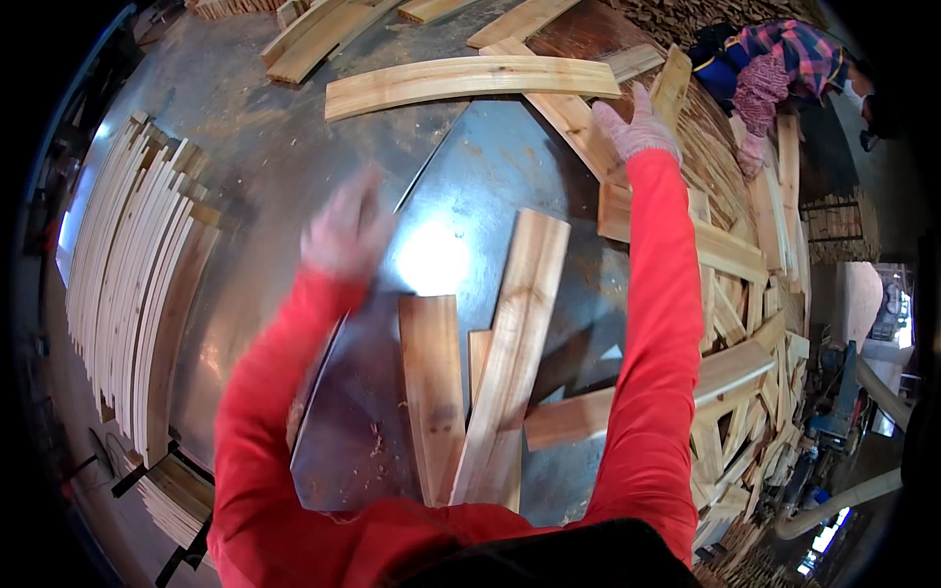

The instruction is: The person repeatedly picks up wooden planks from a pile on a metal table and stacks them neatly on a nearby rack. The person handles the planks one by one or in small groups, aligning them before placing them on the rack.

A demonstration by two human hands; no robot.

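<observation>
Both hands wear pale pinkish gloves, at the ends of red sleeves. My right hand [635,129] reaches far over the table, just below the right end of a long pale plank [470,82]. Its thumb and a finger are spread apart and I see nothing held in it; whether it touches the plank I cannot tell. My left hand [348,225], smeared by motion, hovers above the dark metal table [470,176]; its fingers are unclear. Close to my body lie a short wide board [431,382] and a longer board [515,343] slanting beside it.
A neat row of planks [137,284] stands on edge at the left. Loose boards [735,372] are heaped along the right side. At the far right a co-worker in a plaid sleeve [794,54] bends over the heap. More planks [319,39] lie at the far edge.
</observation>
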